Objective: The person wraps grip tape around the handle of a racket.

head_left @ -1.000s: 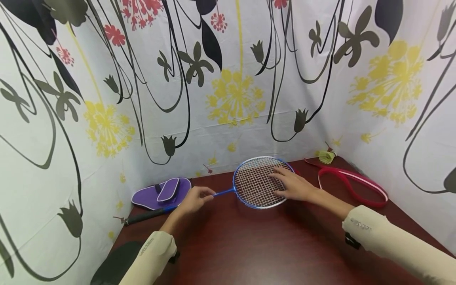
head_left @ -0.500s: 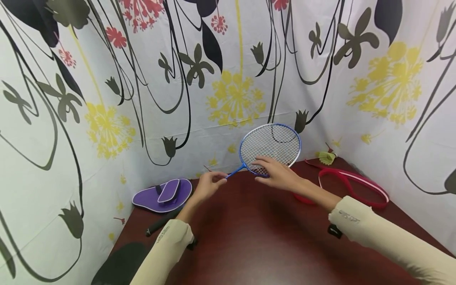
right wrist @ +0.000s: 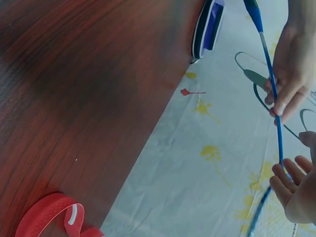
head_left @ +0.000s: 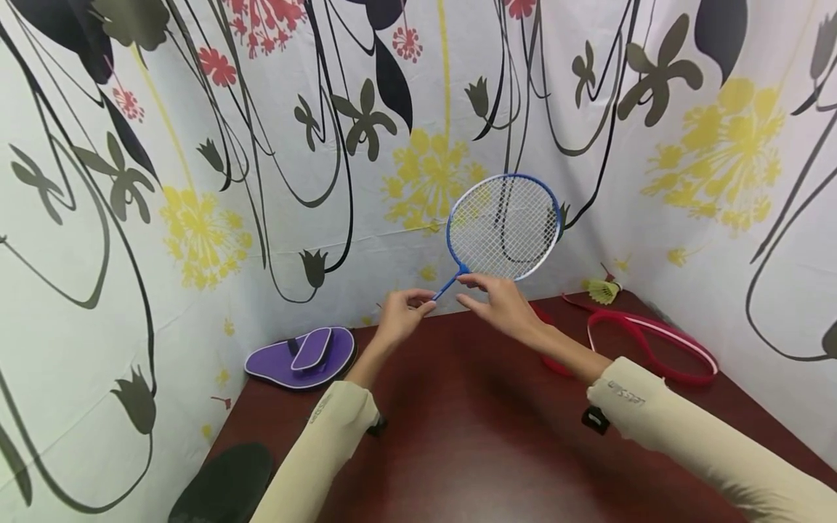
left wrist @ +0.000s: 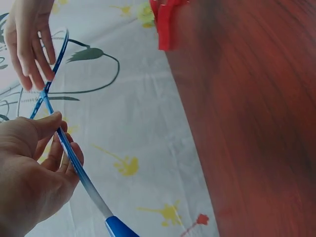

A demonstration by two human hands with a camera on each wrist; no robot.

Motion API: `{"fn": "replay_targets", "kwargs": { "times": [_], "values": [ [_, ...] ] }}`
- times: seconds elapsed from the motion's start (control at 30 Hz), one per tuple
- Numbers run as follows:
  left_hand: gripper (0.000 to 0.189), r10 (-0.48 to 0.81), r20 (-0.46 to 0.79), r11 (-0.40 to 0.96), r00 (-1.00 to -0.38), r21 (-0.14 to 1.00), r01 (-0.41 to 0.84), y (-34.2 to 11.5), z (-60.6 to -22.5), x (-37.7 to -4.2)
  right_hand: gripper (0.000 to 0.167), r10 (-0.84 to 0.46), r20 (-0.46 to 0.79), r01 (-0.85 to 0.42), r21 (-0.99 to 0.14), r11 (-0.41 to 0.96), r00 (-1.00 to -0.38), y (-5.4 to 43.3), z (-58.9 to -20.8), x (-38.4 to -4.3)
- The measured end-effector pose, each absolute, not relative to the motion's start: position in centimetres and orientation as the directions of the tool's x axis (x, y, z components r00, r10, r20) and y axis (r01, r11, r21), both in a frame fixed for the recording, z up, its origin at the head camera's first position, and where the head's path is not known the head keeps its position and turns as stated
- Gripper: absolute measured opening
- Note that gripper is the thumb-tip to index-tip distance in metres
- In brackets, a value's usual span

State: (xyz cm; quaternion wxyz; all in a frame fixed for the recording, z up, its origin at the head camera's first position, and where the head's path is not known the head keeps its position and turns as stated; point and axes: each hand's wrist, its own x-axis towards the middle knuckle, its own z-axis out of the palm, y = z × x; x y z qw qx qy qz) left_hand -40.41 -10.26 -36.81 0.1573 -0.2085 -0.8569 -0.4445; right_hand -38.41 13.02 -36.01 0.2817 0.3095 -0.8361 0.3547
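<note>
A blue and white badminton racket [head_left: 503,229] is raised above the table with its strung head up and to the right. My left hand [head_left: 402,316] pinches its thin blue shaft between thumb and fingers. Close to the throat, where shaft meets head, my right hand [head_left: 500,301] has its fingers extended and thumb apart. The left wrist view shows the shaft [left wrist: 84,173] running down from the left hand to a blue cone [left wrist: 118,228]. In the right wrist view, the fingers of the right hand [right wrist: 296,197] overlap the base of the frame.
On the dark red table [head_left: 458,436], a purple padded case [head_left: 271,362] lies at the back left. A dark oval object [head_left: 222,479] is at the front left. At the right lie a red loop with a white stripe [head_left: 686,374] and a yellow shuttlecock [head_left: 603,292]. Patterned cloth [head_left: 405,261] hangs behind.
The racket has risen and its head has tilted upward. My left hand has moved up and right with the shaft. My right hand has shifted from over the strings down to the throat.
</note>
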Motion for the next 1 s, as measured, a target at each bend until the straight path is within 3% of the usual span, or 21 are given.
{"fn": "replay_targets", "kwargs": {
  "times": [0.27, 0.47, 0.67, 1.0],
  "values": [
    [0.021, 0.148, 0.451, 0.444, -0.880, 0.765, 0.466, -8.7, -35.3, -40.2, 0.043, -0.227, 0.562, -0.586, -0.619, 0.523, -0.796, 12.2, -35.5, -39.5],
    [0.019, 0.118, 0.464, 0.349, -0.878, 0.808, 0.474, -7.7, -34.8, -40.0, 0.047, -0.189, 0.473, -0.503, -0.727, 0.467, -0.860, 11.6, -34.9, -39.9],
    [0.021, 0.096, 0.454, 0.255, -0.886, 0.849, 0.463, -6.7, -34.4, -39.9, 0.049, -0.144, 0.436, -0.458, -0.822, 0.339, -0.889, 11.1, -34.3, -40.4],
    [0.029, 0.144, 0.422, 0.177, -0.895, 0.879, 0.443, -6.6, -34.6, -39.0, 0.044, -0.125, 0.465, -0.482, -0.834, 0.268, -0.876, 10.5, -32.6, -41.1]
  ]
}}
